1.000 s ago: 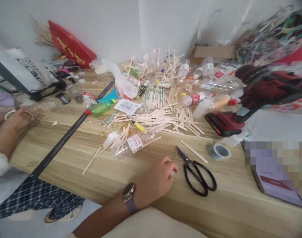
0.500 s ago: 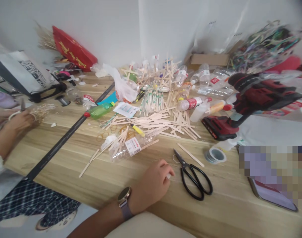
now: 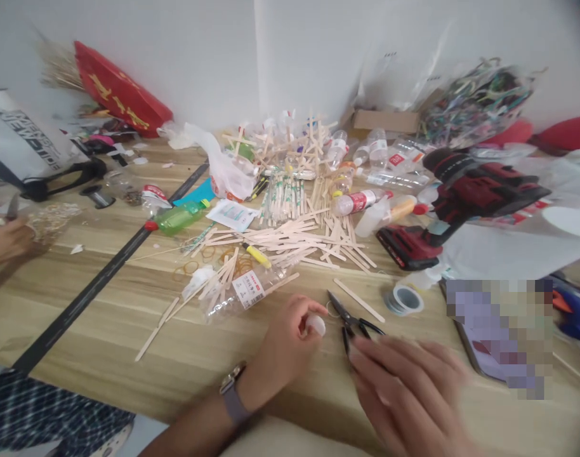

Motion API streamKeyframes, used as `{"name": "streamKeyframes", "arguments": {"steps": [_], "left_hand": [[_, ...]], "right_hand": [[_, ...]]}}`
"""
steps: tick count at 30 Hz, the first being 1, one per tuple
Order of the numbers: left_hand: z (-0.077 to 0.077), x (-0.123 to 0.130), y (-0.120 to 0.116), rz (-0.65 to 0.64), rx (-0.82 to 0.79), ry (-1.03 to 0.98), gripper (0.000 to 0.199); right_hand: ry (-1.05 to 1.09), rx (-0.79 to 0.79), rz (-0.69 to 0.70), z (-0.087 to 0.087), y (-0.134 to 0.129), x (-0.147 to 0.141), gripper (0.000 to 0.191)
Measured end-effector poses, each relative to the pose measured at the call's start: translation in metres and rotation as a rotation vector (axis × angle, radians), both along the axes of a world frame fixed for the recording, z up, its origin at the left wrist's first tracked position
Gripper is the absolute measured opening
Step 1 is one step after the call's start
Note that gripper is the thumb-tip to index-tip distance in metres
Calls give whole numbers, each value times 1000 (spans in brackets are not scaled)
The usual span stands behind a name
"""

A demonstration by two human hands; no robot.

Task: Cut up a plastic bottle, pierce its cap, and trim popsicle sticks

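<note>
- Brought the right hand (image 3: pixel 408 393) into view, blurred over the scissors (image 3: pixel 349 318) and hiding most of their handles.
- Turned the left hand (image 3: pixel 283 339), exposing more of the small white piece (image 3: pixel 316 325) in its grasp.
- Shifted a co-worker's hand (image 3: pixel 9 244) to the left edge.

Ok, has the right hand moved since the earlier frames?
Yes: unseen earlier, the right hand has come into view, in toward the scissors on the table, hiding part of their handles; contact unclear.

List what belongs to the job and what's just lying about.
Likely in use:
Small round whitish piece, in the left hand
Black-handled metal scissors, partly hidden by the right hand

Lying about:
Red-black power drill
Green plastic bottle
</note>
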State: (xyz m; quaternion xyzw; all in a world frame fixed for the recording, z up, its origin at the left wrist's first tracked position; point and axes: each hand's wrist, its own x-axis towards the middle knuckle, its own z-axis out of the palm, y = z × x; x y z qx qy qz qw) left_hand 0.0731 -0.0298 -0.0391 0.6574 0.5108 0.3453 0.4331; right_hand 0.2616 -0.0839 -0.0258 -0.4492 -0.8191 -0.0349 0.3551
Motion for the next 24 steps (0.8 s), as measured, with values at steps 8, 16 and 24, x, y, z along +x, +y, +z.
{"name": "streamKeyframes", "arguments": {"steps": [8, 16, 24], "left_hand": [[-2, -5, 0, 17, -165, -195, 24], [-1, -9, 0, 13, -379, -466, 29], [-5, -10, 1, 39, -606, -769, 35]], "right_hand": [[194, -432, 44, -16, 29, -34, 29], [578, -761, -49, -12, 30, -35, 27], [739, -790, -57, -12, 27, -38, 25]]}}
